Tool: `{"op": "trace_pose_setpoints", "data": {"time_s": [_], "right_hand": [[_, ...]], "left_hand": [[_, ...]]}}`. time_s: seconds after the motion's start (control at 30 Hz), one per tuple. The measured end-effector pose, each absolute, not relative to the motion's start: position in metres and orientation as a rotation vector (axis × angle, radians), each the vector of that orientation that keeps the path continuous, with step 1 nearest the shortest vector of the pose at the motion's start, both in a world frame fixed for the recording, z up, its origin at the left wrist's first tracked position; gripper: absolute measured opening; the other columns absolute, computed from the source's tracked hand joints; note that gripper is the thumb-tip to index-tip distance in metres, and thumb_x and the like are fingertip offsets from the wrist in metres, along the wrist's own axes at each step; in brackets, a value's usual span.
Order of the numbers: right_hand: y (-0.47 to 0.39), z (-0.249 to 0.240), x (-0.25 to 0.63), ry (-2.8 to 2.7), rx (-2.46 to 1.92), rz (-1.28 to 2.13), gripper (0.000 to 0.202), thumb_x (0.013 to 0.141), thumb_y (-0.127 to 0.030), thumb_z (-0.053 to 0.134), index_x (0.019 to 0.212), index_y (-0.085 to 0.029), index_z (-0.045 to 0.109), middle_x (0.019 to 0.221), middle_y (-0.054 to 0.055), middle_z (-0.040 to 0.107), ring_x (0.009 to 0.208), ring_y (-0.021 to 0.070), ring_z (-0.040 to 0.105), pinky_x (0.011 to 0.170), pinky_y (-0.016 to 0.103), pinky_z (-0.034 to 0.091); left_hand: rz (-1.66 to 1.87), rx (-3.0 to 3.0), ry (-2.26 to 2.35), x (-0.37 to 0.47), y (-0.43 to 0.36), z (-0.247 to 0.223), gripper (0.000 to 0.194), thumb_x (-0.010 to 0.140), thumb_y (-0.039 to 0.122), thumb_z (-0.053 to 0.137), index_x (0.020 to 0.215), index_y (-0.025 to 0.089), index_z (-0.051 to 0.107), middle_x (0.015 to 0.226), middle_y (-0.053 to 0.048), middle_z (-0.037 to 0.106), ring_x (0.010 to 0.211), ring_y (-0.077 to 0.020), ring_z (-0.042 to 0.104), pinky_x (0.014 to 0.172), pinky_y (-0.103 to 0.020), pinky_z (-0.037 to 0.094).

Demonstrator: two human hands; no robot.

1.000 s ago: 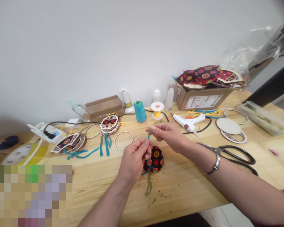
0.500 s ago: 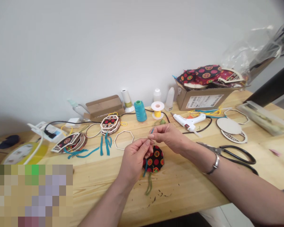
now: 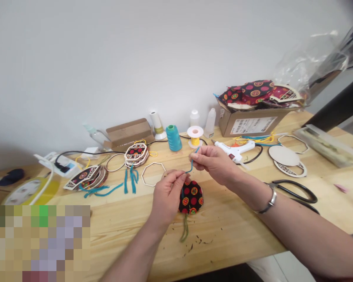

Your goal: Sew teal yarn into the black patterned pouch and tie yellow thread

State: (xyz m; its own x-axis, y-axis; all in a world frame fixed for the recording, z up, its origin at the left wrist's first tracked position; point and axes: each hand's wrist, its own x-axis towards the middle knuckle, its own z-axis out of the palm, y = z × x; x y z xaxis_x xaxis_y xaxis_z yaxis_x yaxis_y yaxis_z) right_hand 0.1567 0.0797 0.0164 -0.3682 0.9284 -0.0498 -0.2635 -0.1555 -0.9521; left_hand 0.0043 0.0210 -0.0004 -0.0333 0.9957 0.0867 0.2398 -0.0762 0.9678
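Thin blue yarn strand (image 3: 191, 167) is being handled, pinched by left hand (image 3: 168, 192) and right hand (image 3: 213, 162); even tension seems needed next.

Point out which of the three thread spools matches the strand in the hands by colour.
The blue middle spool, like the blue strand. The white cone to its left carries yellow-green thread; the flanged spool to its right, yellow.

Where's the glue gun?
In the head view, the glue gun lies right of centre on the table, just beyond the right hand and in front of the labelled cardboard box.
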Motion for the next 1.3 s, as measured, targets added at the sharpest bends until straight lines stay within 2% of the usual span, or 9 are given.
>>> {"op": "trace_pose_setpoints", "data": {"time_s": [0.23, 0.5, 0.9, 1.07, 1.3], "right_hand": [[0.081, 0.015, 0.156, -1.188, -0.879, 1.655, 0.030, 0.067, -0.037, 0.069, 0.058, -0.016, 0.051, 0.053, -0.003, 0.052, 0.049, 0.0061, 0.038, 0.051, 0.024, 0.028], [0.080, 0.017, 0.158, -1.133, -0.851, 1.696, 0.026, 0.069, -0.038, 0.068, 0.064, -0.015, 0.056, 0.057, 0.000, 0.058, 0.049, 0.0065, 0.043, 0.051, 0.023, 0.031], [0.085, 0.022, 0.167, -1.033, -0.694, 1.645, 0.020, 0.072, -0.033, 0.067, 0.066, -0.016, 0.059, 0.060, -0.001, 0.055, 0.050, 0.0061, 0.042, 0.047, 0.021, 0.029], [0.088, 0.032, 0.177, -0.973, -0.472, 1.735, 0.024, 0.071, -0.030, 0.070, 0.064, -0.015, 0.053, 0.064, -0.003, 0.054, 0.048, 0.0028, 0.040, 0.045, 0.017, 0.028], [0.075, 0.044, 0.193, -1.146, -0.056, 1.944, 0.023, 0.076, -0.024, 0.065, 0.061, -0.015, 0.050, 0.053, -0.005, 0.054, 0.035, 0.0015, 0.041, 0.041, 0.016, 0.034]], "left_hand": [[1.170, 1.293, 1.351, 0.004, 0.019, -0.001, 0.016, 0.078, 0.031, 0.060, 0.079, 0.018, 0.070, 0.071, -0.003, 0.068, 0.074, -0.0168, 0.060, 0.076, -0.027, 0.043], [1.162, 1.307, 1.377, 0.004, 0.022, -0.001, 0.017, 0.079, 0.031, 0.058, 0.077, 0.018, 0.069, 0.071, -0.002, 0.066, 0.074, -0.0156, 0.059, 0.075, -0.026, 0.042], [1.184, 1.212, 1.393, 0.004, 0.022, 0.000, 0.016, 0.076, 0.032, 0.062, 0.075, 0.018, 0.068, 0.065, 0.000, 0.064, 0.072, -0.0147, 0.058, 0.074, -0.024, 0.042], [1.215, 1.099, 1.382, 0.001, 0.026, -0.005, 0.019, 0.076, 0.035, 0.061, 0.072, 0.017, 0.067, 0.066, 0.001, 0.063, 0.064, -0.0110, 0.054, 0.066, -0.022, 0.040], [1.293, 0.805, 1.310, 0.003, 0.028, -0.004, 0.022, 0.068, 0.035, 0.069, 0.074, 0.015, 0.068, 0.062, 0.000, 0.064, 0.057, -0.0093, 0.052, 0.057, -0.021, 0.038]]}}
